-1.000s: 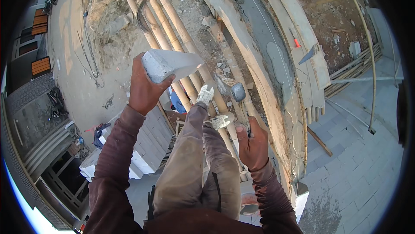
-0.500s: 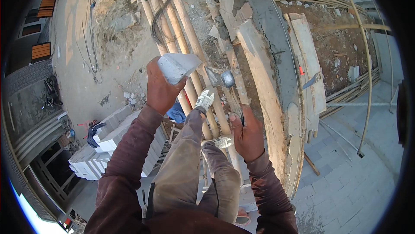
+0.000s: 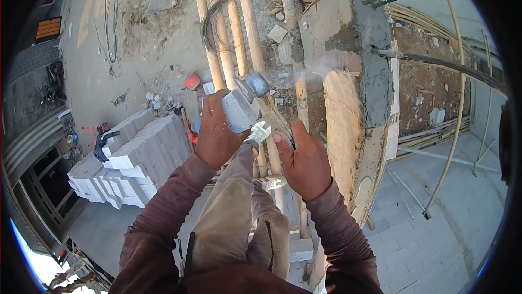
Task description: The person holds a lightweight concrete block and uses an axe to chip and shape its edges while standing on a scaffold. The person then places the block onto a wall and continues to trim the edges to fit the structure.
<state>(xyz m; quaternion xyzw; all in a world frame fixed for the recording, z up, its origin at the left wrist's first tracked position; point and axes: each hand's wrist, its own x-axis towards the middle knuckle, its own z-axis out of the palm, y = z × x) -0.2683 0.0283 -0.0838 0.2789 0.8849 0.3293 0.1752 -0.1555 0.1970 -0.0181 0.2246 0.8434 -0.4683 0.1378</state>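
My left hand [image 3: 215,133] is closed round a broken piece of light grey block [image 3: 239,114], held up in front of me above my legs. In my right hand [image 3: 307,161] is a hatchet [image 3: 256,84] with a blunt, rounded back to its head; my fingers wrap the lower end of its wooden handle. The hatchet's head is at the upper edge of the block piece and looks to touch it. Its blade edge is partly hidden there. My left palm and the underside of the piece are out of sight.
Wooden poles [image 3: 251,27] run beneath my shoes, with a loop of dark cable [image 3: 206,27] over them. A concrete-topped wall [image 3: 375,93] stands close on the right, a timber board [image 3: 343,114] along it. Pale blocks [image 3: 147,150] are stacked lower left. Dust [image 3: 326,66] hangs near the wall.
The block piece has come lower and turned in my left hand. The hatchet's head has shifted left, to the piece's top edge. My view has swung, bringing more of the wall in.
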